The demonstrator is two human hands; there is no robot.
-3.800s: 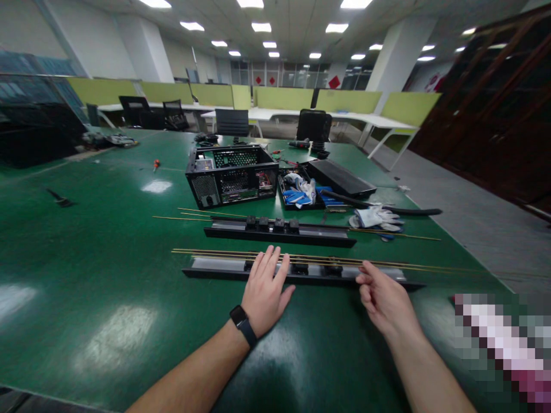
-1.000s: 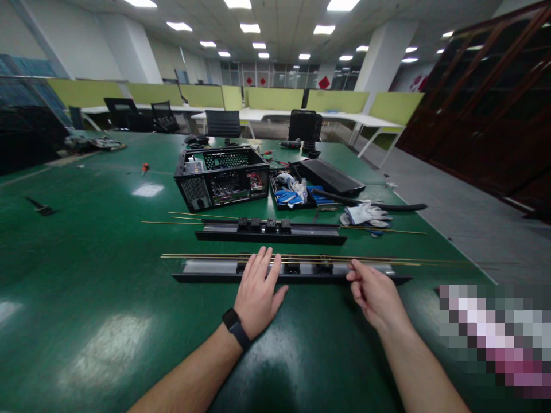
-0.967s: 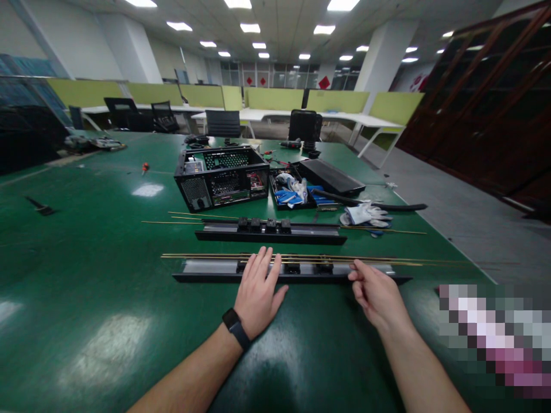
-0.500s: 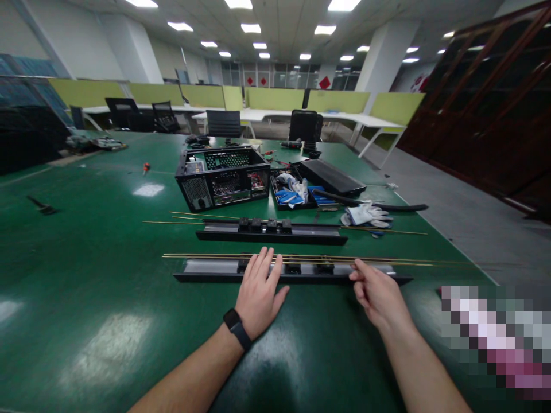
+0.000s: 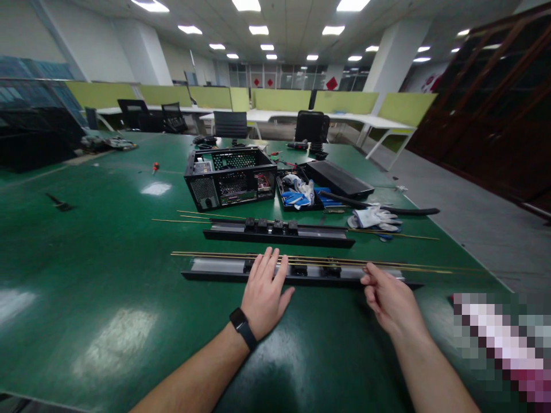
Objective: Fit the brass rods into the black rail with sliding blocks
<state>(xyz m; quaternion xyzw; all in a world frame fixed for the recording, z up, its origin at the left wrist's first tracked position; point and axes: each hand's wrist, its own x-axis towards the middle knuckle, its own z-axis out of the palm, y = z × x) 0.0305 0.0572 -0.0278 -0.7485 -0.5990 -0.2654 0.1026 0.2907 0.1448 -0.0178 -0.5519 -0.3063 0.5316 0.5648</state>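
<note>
Both forearms are cut off by the lower edge. At lower right, a pixelated patch (image 5: 499, 338) conceals what lies under it. The left wrist bears a watch (image 5: 242, 327), its face dark and its details not distinguishable. The left hand (image 5: 267, 295) is open, palm down, its fingers laid across the rods (image 5: 215, 254) and hiding part of them. The right hand (image 5: 390, 292) is closed, thumb and forefinger pinched on the rods toward their right portion; how many are held is hidden by the fingertips. The rods, thin and brass-coloured, lie lengthwise over the near rail (image 5: 322, 281), a black channel with a pale interior, on the green table (image 5: 129, 264); their right ends are blurred. Black blocks (image 5: 300, 268) sit in the near rail, one partly covered by the left fingers.

Beyond, the far rail (image 5: 279, 238) carries a row of four cubes (image 5: 278, 227); further thin rods show past both its ends, their middle stretches mostly hidden. At its right lie white-and-blue gloves (image 5: 374, 218), and behind them a black strip (image 5: 413, 211).

Farther back stand an open-topped case (image 5: 230, 178), any labels too small to read, and a tray (image 5: 282, 198) holding more gloves, with a black panel (image 5: 338, 178) beside it. In the background, red diamonds (image 5: 331, 84) hang, any lettering illegible; at right, a dark cabinet (image 5: 482, 109) is cut off by the frame
</note>
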